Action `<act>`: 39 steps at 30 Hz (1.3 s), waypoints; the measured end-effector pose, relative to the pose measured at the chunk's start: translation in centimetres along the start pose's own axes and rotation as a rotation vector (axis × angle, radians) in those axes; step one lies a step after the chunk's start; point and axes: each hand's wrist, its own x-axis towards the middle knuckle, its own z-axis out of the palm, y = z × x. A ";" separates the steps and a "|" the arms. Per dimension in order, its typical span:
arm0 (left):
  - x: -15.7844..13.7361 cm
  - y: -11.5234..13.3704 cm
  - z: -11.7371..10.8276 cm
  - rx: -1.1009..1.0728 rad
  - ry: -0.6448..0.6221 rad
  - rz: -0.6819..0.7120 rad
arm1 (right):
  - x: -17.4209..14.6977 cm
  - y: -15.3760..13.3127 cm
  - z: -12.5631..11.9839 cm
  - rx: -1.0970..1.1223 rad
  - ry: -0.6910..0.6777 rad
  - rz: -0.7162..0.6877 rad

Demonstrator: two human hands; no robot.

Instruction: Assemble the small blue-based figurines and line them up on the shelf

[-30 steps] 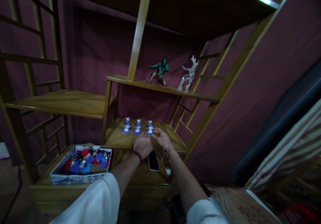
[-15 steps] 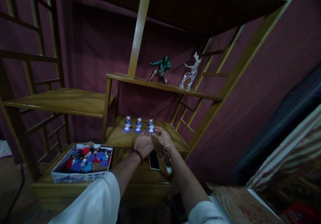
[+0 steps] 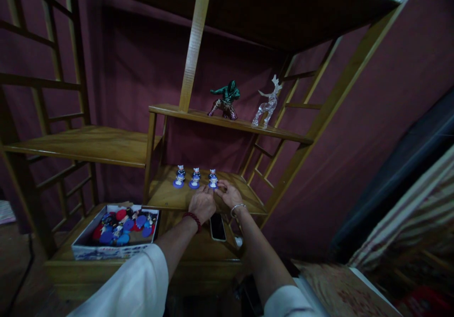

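Note:
Small white-and-purple figurines on round purple bases stand in a front row of three on the lower shelf. At the row's right end, the front right figurine is between my two hands. My left hand, with a dark red beaded bracelet, has its fingers bent at the near side of that base. From the right, my right hand, wearing a silver bracelet, pinches the base's edge with thumb and fingers. The front left figurine and front middle figurine stand untouched. Darker figurines form a row behind.
An open box of mixed red, blue and black figurines stands at lower left. Below the shelf's front edge lies a phone. On the upper shelf are a green-topped crouching statue and a clear deer ornament. A wooden post rises above.
Both hands stay at the front right figurine with almost no movement. The whole view has shifted very slightly.

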 end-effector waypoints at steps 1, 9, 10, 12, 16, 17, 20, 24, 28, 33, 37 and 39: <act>0.0 0.0 0.1 0.003 -0.002 0.001 | 0.0 -0.1 0.0 -0.002 0.000 -0.004; -0.6 0.3 0.3 0.029 0.027 -0.029 | -0.3 0.0 0.0 -0.052 0.022 0.006; -0.8 0.3 0.2 0.033 0.045 -0.032 | -0.4 -0.1 0.0 -0.072 0.030 -0.007; -1.3 0.3 0.1 0.035 0.081 -0.024 | -0.9 -0.3 -0.1 -0.130 0.054 -0.032; -2.9 0.4 0.0 0.009 0.150 0.012 | -2.6 -1.3 -0.1 -0.237 0.128 -0.034; -3.4 0.4 0.0 0.000 0.167 0.015 | -3.2 -1.7 -0.1 -0.258 0.157 -0.017; -5.3 0.7 0.0 -0.021 0.200 0.025 | -5.2 -2.7 0.4 -0.303 0.259 0.038; -8.3 0.9 -0.7 -0.033 0.176 0.080 | -7.9 -3.8 1.9 -0.294 0.424 -0.033; -11.0 1.2 -1.5 -0.031 0.117 0.090 | -10.6 -4.9 4.3 -0.318 0.534 -0.124; -14.5 1.1 -1.6 -0.044 -0.201 -0.139 | -14.0 -7.2 7.3 -0.379 0.531 -0.137; -18.1 -0.1 -1.6 -0.060 -0.437 -0.375 | -16.3 -8.9 9.9 -0.326 0.422 -0.026; -19.9 -0.9 -1.9 -0.061 -0.472 -0.443 | -17.2 -9.6 11.6 -0.251 0.194 0.082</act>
